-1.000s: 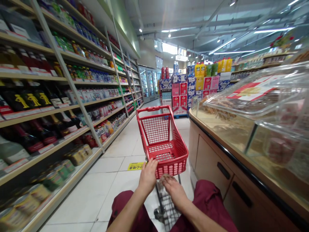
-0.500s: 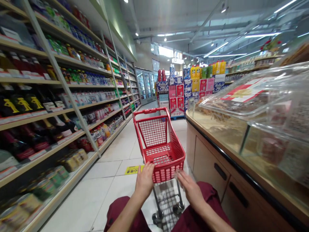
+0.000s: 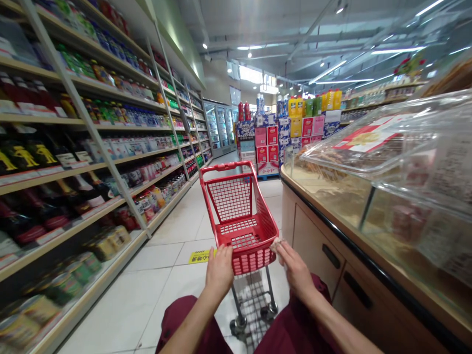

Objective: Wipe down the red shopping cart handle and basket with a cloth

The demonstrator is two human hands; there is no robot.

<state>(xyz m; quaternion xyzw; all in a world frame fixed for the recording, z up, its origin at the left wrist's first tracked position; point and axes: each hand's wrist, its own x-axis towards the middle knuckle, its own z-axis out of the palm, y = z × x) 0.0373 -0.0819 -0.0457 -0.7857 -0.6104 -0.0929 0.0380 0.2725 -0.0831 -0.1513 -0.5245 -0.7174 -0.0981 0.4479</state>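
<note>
A red plastic shopping cart (image 3: 254,258) stands in front of me on dark wheels, its basket bare inside. My left hand (image 3: 220,269) has its fingers curled over the left corner of the basket's near rim. At the right corner of that rim, my right hand (image 3: 295,269) pinches a small crumpled whitish cloth or tissue (image 3: 275,244) against the red plastic. Most of the cloth is covered by the fingers. Both hands are above my dark red trouser legs.
Shelves (image 3: 121,160) of bottles and cans run along the left. On the right stands a wooden counter (image 3: 313,231) with glass panels and clear packages. Stacked drink boxes (image 3: 267,147) are ahead, before glass-door fridges (image 3: 221,123). A yellow sticker (image 3: 199,256) marks the tiled floor.
My right hand has risen from beside the basket's near wall to its right rim corner, with the whitish cloth. My left hand stays on the left corner. The view has shifted slightly.
</note>
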